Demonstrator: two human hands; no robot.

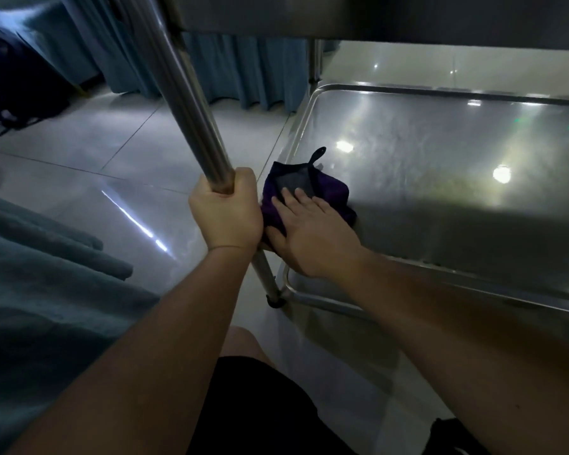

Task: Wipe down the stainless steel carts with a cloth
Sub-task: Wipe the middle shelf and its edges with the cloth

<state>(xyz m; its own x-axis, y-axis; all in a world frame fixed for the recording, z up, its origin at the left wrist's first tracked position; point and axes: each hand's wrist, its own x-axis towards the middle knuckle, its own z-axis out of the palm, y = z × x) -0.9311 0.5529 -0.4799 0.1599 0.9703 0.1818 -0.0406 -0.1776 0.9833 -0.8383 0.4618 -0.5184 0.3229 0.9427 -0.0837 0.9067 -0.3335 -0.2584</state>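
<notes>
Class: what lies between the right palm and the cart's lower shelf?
In the head view, a purple cloth lies flat between the right hand and the shelf.

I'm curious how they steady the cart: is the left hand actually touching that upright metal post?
Touching. The head view shows the left hand with its fingers wrapped round the post, no gap between them.

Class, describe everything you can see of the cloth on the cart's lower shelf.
The cloth is dark purple, soft-looking and folded into a rough square, with a small black hanging loop at its far corner. It lies flat at the near left corner of the steel lower shelf, pressed under the flat fingers of the right hand.
</notes>
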